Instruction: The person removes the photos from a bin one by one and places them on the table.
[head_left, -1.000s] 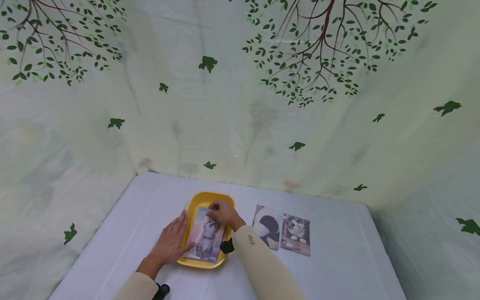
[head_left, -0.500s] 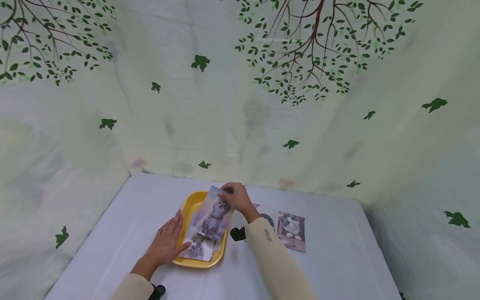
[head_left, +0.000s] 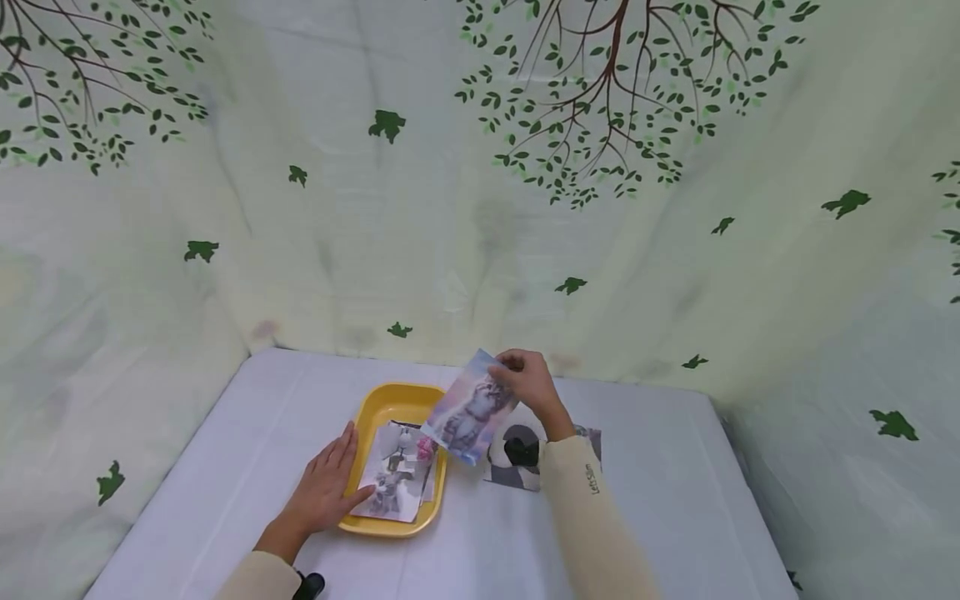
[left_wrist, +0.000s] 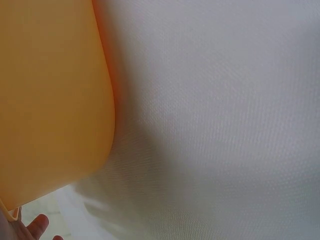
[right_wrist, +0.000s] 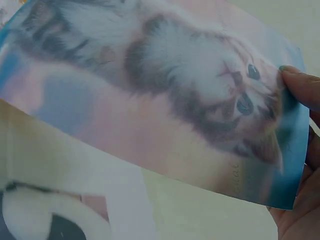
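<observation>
A picture card of a kitten (head_left: 467, 414) is pinched at its top right edge by my right hand (head_left: 531, 385). It hangs tilted over the right rim of the yellow tray (head_left: 401, 407). The right wrist view shows the kitten card (right_wrist: 200, 75) large, with the thumb (right_wrist: 302, 89) on its printed face. My left hand (head_left: 321, 490) rests along the tray's left edge, fingers extended and thumb over the cards inside. Several overlapping picture cards (head_left: 388, 492) lie in the tray. In the left wrist view the tray's outer wall (left_wrist: 55, 100) fills the left side.
On the white table (head_left: 675, 500), right of the tray, lies a black-and-white picture card (head_left: 504, 475), partly hidden by the right arm. Another card (head_left: 594, 437) shows just past the sleeve. A leaf-printed cloth wall (head_left: 450, 250) rises behind the table.
My right hand has lifted the kitten card off the other cards in the tray and carried it up and right. Cards beneath are now uncovered. My left hand stays at the tray.
</observation>
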